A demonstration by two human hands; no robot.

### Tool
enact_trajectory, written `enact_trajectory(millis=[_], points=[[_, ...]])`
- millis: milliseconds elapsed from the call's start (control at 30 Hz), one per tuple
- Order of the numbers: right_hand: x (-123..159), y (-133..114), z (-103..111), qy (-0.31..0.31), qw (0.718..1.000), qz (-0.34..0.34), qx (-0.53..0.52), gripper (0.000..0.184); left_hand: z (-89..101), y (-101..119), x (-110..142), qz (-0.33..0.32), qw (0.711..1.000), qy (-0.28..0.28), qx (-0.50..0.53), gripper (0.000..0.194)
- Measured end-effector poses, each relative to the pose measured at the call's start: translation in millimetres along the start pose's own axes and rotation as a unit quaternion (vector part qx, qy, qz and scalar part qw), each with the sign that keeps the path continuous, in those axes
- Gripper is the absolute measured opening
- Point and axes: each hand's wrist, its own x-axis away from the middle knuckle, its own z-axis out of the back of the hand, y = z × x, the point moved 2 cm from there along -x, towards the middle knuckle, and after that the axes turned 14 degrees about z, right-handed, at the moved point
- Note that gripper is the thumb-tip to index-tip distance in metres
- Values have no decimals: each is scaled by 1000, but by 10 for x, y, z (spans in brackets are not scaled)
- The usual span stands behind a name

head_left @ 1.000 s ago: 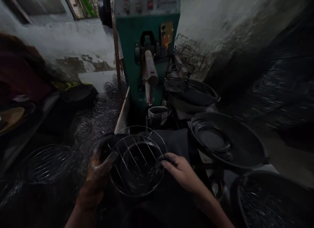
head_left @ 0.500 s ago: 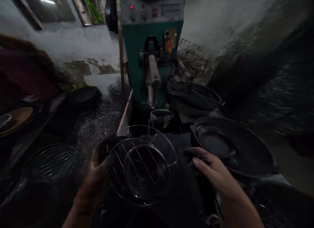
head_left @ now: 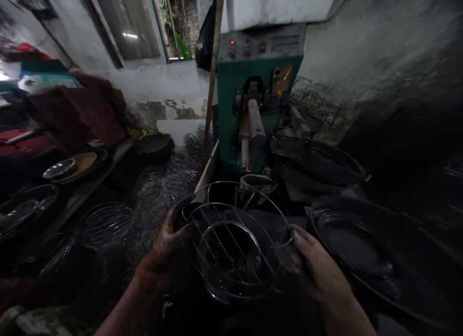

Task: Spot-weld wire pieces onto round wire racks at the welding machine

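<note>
A round wire rack [head_left: 231, 222], made of thin metal rings with several parallel bars across, is held tilted in front of me between both hands. My left hand [head_left: 175, 237] is closed on its left edge, the fingers dark with grime. At the opposite edge, the thumb and fingers of my right hand [head_left: 314, 261] close around the outer wire. Beyond the rack stands a green machine [head_left: 229, 138] with two blunt rods [head_left: 255, 123], one above the other, pointing towards me.
Piled wire rings [head_left: 159, 186] lie left of the machine, near another round wire rack [head_left: 106, 225]. At right are wide dark pans [head_left: 408, 244] holding metal rings [head_left: 347, 244]. A dark container [head_left: 258, 181] sits below the rods. A phone [head_left: 282, 80] is on the machine front.
My right hand, apart from the rack before, now grips its right edge. My left hand keeps its hold. The view has swung left and up, showing more of the left bench and window.
</note>
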Motion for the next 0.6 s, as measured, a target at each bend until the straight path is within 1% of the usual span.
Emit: enact_trajectory(millis=[67,133,267,333,367,433,467,500,533,567,600], points=[[-31,-19,-97,-11,1000,4,-25,43,40,15,-55,-23,1000,-7,-1,72],[-60,-44,-186,-18,999,13,-41,44,51,51,-95,-41,999,-25,-6,71],[-87,-179,-289,-4,997,57,-58,38,14,177,-81,-67,996,-53,-27,71],[-78,-302,-287,7,994,100,-48,33,14,248,-57,-88,994,-63,-30,74],[-67,-374,-273,11,991,133,-33,31,30,277,-54,-99,992,-68,-29,75],[-23,-522,-233,16,975,219,42,23,98,304,-83,-109,991,-82,-16,76],[9,-588,-225,-5,956,272,110,17,146,294,-116,-98,990,-98,-3,73],[51,-642,-238,-47,923,330,192,12,198,262,-160,-71,990,-125,14,68],[101,-676,-272,-109,872,389,278,10,252,210,-208,-34,987,-156,32,64],[159,-681,-324,-183,805,438,355,14,307,137,-254,12,981,-189,49,62],[222,-659,-386,-261,732,475,414,19,365,47,-293,54,973,-214,62,62]])
